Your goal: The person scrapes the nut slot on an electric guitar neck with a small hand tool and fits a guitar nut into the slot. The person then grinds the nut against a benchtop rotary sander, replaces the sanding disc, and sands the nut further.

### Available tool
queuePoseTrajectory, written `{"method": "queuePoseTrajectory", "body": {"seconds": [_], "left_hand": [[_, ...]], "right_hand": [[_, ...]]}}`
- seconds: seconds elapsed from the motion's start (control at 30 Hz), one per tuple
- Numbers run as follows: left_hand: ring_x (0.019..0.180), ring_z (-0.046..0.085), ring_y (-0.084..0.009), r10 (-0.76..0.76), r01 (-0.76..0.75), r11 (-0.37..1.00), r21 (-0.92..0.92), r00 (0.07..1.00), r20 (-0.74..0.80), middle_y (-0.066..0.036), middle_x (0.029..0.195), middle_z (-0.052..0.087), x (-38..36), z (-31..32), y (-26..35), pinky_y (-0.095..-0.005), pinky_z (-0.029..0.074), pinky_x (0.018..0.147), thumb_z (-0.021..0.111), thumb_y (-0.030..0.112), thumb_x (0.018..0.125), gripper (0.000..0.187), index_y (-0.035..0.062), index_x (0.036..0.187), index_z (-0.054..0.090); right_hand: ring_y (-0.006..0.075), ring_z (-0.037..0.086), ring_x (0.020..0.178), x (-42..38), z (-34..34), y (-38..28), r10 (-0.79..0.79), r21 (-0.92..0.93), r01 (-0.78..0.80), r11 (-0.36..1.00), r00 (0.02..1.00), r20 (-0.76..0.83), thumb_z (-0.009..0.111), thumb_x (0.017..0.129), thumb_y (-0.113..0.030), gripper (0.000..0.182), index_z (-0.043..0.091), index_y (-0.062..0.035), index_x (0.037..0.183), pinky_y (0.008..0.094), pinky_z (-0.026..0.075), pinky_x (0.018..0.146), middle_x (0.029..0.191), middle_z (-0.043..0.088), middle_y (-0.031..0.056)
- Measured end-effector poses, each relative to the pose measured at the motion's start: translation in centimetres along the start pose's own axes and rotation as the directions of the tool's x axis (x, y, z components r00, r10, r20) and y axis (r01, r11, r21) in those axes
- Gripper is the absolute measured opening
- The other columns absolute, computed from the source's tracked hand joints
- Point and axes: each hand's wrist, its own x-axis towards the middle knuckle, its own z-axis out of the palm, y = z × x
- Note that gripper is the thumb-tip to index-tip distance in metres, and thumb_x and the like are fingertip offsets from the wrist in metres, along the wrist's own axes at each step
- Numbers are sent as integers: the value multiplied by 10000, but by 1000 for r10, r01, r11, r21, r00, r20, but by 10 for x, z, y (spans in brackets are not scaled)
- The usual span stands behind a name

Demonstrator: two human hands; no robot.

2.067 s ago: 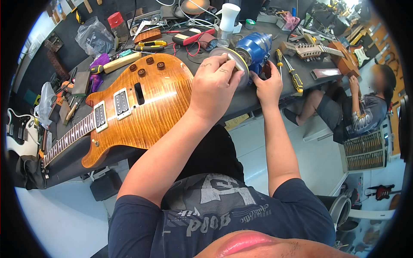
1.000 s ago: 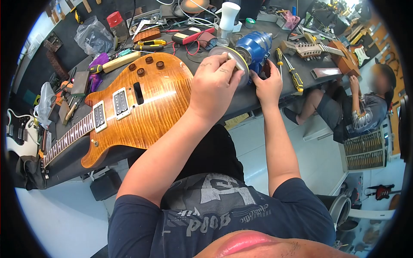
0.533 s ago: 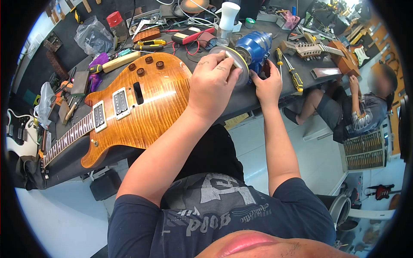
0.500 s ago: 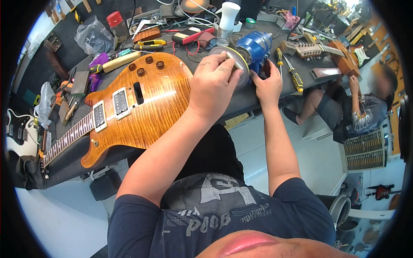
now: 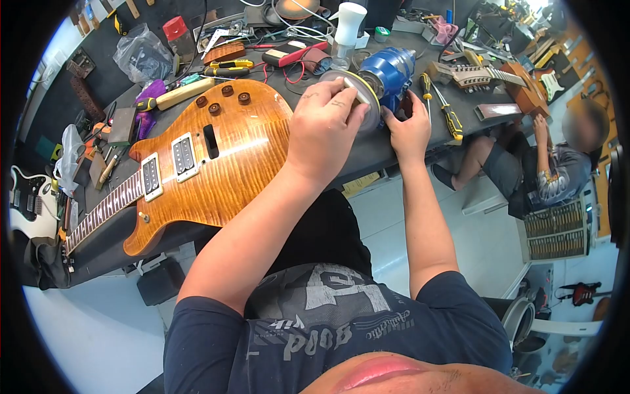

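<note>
My left hand [image 5: 326, 128] is closed on a small white stick [image 5: 357, 90], held against the face of a round disc [image 5: 338, 77] with a yellow rim. The disc is mounted on a blue motor [image 5: 388, 71] that stands on the bench. Low on the motor's near side, my right hand [image 5: 409, 130] grips its base, thumb to the left; its other fingertips are partly hidden. Left of my left hand lies an amber guitar [image 5: 236, 151], its knobs and pickups facing up.
Two yellow-black screwdrivers [image 5: 451, 123] lie right of the motor, near a guitar headstock [image 5: 476, 77]. Behind the disc stands a white-topped bottle [image 5: 350, 26]; a red-black meter [image 5: 294, 54] lies to its left. A seated person [image 5: 564, 164] is at the far right.
My left hand and the white stick have shifted very slightly at the disc. My right hand stays at the motor's base. The seated person's head has moved slightly.
</note>
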Motion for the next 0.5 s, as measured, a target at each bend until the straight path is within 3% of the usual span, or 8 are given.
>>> {"method": "queuePoseTrajectory", "body": {"seconds": [0.5], "left_hand": [[1008,787,-347,-18,18,1000,-16,1000,-6,-190,1182,789,1,0,-2,-408,655,858,941,125,843,307,3,1105,838]], "right_hand": [[313,740,1072,0,-1,-1,-1,-21,1,1000,1000,2,976,806,-295,747,689,39,1410,420,582,964,1182,760,161]]}}
